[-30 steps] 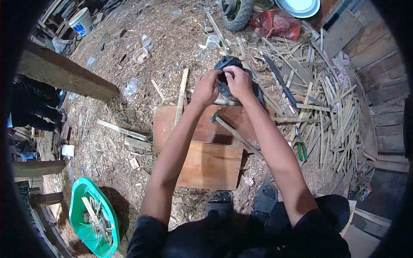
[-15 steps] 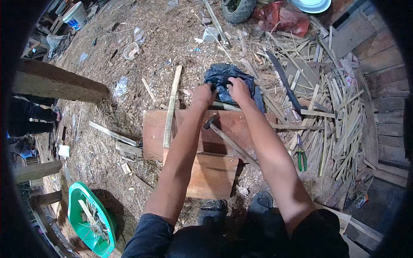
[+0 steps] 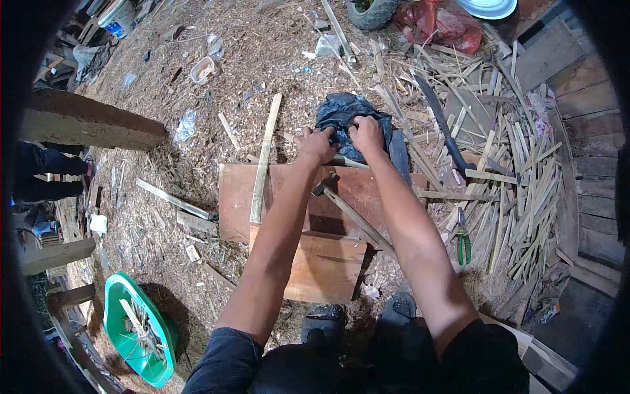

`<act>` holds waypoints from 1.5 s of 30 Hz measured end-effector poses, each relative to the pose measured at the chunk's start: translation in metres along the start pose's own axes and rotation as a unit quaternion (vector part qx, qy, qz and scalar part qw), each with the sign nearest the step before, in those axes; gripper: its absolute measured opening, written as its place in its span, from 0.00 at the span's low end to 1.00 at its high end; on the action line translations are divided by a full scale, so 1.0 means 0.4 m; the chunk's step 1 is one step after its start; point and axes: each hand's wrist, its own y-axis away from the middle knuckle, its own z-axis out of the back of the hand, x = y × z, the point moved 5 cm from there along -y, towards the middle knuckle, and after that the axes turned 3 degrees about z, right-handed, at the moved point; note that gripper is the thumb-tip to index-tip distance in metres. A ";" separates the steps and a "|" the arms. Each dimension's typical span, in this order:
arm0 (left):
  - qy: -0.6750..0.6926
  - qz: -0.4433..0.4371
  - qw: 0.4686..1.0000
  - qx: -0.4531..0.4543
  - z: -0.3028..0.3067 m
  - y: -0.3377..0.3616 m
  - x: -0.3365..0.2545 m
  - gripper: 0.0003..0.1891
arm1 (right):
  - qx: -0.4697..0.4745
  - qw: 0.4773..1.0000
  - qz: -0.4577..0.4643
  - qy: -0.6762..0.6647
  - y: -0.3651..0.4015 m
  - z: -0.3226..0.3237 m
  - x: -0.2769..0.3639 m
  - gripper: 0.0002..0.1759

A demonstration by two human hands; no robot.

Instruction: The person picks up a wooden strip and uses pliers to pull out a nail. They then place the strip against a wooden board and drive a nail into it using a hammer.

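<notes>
A crumpled black plastic bag (image 3: 342, 113) lies beyond the far edge of a reddish-brown board (image 3: 282, 187). At the bag's left edge is my left hand (image 3: 317, 146), its fingers apart. My right hand (image 3: 367, 136) is closed on the near right part of the bag, fingertips partly hidden. Below my hands, a wooden-handled hammer (image 3: 357, 217) rests across the board, its dark head to the upper left. A lighter wooden board (image 3: 325, 269) lies nearer my feet, and a long pale strip (image 3: 266, 161) crosses the brown board on the left.
Many split strips (image 3: 518, 210) are heaped at right, beside a long dark blade (image 3: 436, 115) and green-handled pliers (image 3: 463, 238). A green tub (image 3: 111, 328) holds scraps at lower left. A thick post (image 3: 92, 121) juts in, with another person's legs (image 3: 52, 174) behind it.
My left hand has loosened, its fingers spreading at the bag's edge. My right hand stays on the bag. The view has shifted slightly.
</notes>
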 end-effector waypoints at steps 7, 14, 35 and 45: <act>0.047 -0.038 0.998 -0.029 -0.016 0.017 0.021 0.31 | 0.063 0.997 0.008 0.035 0.002 -0.003 0.022 0.15; 0.035 -0.031 0.997 -0.055 0.006 0.057 0.002 0.31 | 0.116 0.987 -0.052 0.095 -0.008 -0.014 0.039 0.15; 0.073 -0.090 0.975 -0.188 0.057 0.128 -0.012 0.22 | -0.109 0.976 0.060 -0.180 0.065 0.096 0.022 0.07; 0.350 -0.236 0.857 -0.295 0.144 0.385 0.098 0.17 | 0.065 0.809 -0.027 -0.583 0.212 0.095 0.157 0.05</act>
